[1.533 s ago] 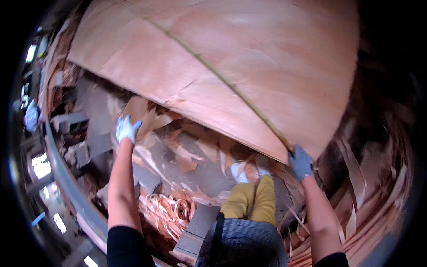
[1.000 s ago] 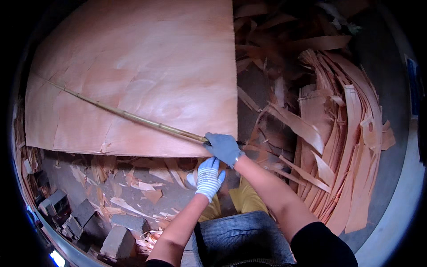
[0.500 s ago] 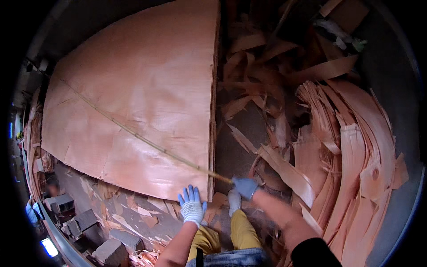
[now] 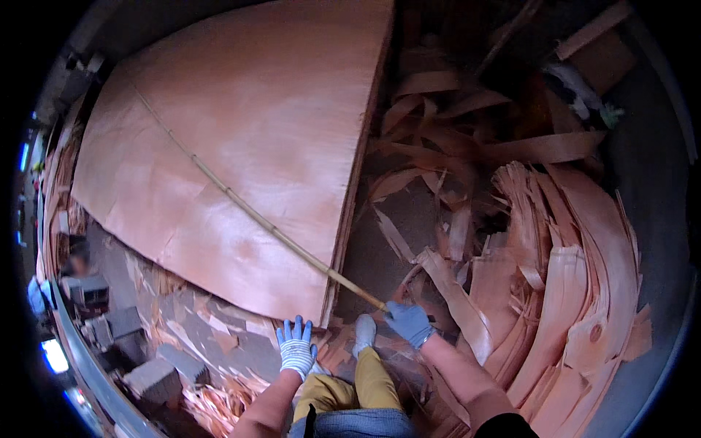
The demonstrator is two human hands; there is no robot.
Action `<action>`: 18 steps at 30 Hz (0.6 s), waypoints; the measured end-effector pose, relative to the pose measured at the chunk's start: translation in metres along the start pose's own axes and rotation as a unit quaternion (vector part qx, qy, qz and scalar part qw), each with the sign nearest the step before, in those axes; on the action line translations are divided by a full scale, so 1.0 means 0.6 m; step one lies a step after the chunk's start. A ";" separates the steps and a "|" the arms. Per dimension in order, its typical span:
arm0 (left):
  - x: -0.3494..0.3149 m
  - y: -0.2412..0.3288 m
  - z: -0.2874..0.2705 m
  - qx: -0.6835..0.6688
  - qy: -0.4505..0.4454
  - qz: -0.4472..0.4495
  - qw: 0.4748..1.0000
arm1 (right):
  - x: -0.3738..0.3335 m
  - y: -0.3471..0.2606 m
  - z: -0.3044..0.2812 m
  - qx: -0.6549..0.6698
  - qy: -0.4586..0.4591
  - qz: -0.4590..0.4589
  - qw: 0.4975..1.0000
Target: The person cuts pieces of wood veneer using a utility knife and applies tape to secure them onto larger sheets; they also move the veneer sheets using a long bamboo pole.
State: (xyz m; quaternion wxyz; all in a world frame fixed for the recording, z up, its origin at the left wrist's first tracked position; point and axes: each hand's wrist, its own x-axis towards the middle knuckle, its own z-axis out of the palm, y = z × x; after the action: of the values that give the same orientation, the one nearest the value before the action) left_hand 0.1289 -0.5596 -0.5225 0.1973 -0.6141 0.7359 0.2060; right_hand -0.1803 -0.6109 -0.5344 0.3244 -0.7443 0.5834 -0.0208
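Observation:
A large stack of thin wood veneer sheets (image 4: pixel 241 139) lies in front of me to the left. Across its top slants a long bamboo pole (image 4: pixel 252 212). My right hand (image 4: pixel 409 323), in a blue-grey glove, is closed round the pole's near end, just off the stack's right corner. My left hand (image 4: pixel 296 345), in a striped glove with blue fingers, is open with fingers spread, at the stack's near edge; whether the fingertips touch the sheets I cannot tell.
Long curled veneer strips (image 4: pixel 562 292) are heaped on the right, with more scraps (image 4: pixel 453 146) beyond. Grey blocks (image 4: pixel 155 381) stand at the lower left beside shredded veneer (image 4: pixel 223 401). My feet (image 4: pixel 364 333) stand at the stack's near corner.
My left hand has drawn back from the stack's top to its near edge. My right hand, gripping the pole, has shifted slightly right and nearer. The view has turned a little.

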 end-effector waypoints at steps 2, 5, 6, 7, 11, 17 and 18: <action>-0.026 -0.005 0.021 -0.018 -0.012 -0.019 1.000 | 0.003 0.027 0.017 0.007 -0.009 -0.031 0.999; -0.089 -0.018 0.046 -0.031 -0.048 -0.032 0.998 | -0.039 0.021 0.141 0.023 -0.117 0.021 0.993; -0.109 -0.021 0.051 -0.035 -0.061 -0.036 0.997 | -0.034 0.017 0.163 0.030 -0.166 0.045 0.985; -0.142 -0.019 0.056 -0.051 -0.054 -0.049 0.996 | -0.042 0.007 0.143 0.050 -0.113 -0.008 0.992; -0.276 -0.028 0.029 -0.091 -0.087 -0.095 0.987 | -0.050 -0.041 0.031 0.008 -0.082 0.032 0.996; -0.465 0.004 0.072 -0.142 -0.088 -0.188 0.968 | -0.131 -0.087 0.042 -0.046 -0.159 -0.025 0.986; -0.469 0.015 0.089 -0.163 -0.070 -0.192 0.965 | -0.161 -0.066 0.090 -0.053 -0.181 -0.016 0.982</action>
State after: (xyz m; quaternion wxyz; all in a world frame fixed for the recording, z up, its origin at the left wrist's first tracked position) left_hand 0.1693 -0.2977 -0.4137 0.1815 -0.7515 0.5453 0.3240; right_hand -0.1550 -0.4965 -0.5234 0.3844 -0.7608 0.5039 0.1397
